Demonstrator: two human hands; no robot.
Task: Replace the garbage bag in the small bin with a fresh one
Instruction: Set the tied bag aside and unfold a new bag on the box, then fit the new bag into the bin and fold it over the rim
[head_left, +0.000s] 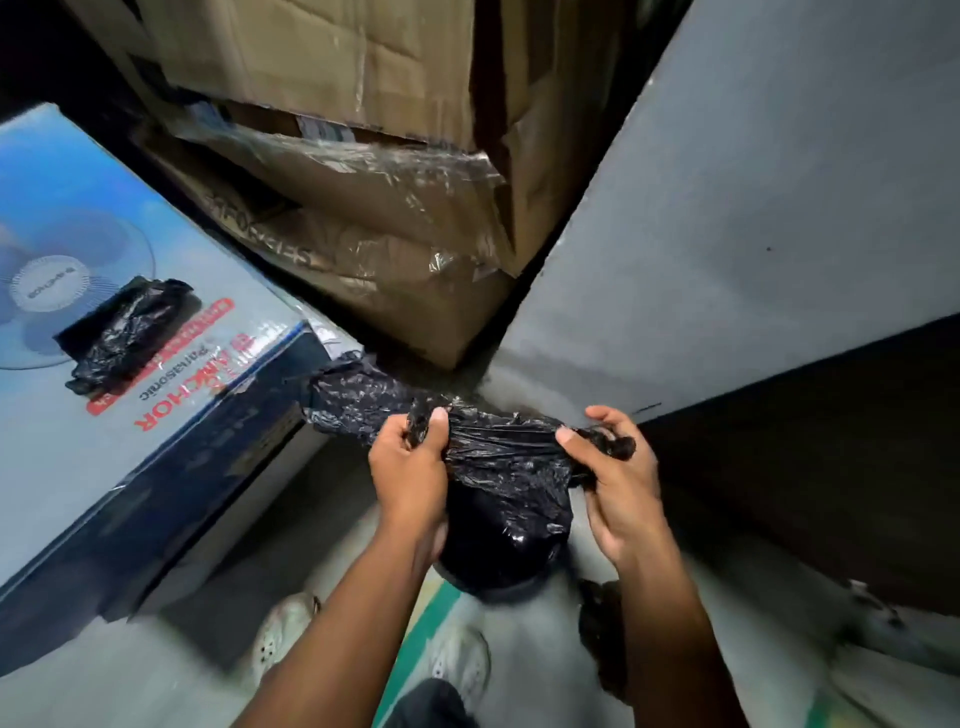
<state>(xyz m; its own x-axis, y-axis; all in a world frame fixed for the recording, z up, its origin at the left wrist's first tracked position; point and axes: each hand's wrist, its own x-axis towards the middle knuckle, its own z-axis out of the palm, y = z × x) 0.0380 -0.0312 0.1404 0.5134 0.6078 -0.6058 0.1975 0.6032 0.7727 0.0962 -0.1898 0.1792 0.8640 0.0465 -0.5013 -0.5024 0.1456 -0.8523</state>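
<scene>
Both hands are closed on the mouth of a black garbage bag (506, 467) hanging low in the middle of the view, above the floor (322, 499). The left hand (410, 467) pinches one gathered corner of plastic between thumb and fingers at about 9 o'clock of the bag's neck; the right hand (615, 467) grips the opposite twisted corner at about 3 o'clock, its outer fingers loosely spread. The film is stretched tight between them, with the full belly of the bag sagging at 6 o'clock.

This looks like the tying-off step. To do it well, keep both corners gathered into firm ropes, cross them close to the bulge so no slack is left, and pull evenly, since thin film tears if jerked.

A folded black bag (127, 332), likely the fresh one, lies on the blue fan box (171, 436) at 9 o'clock, well apart. The bin itself I cannot make out for certain.
</scene>
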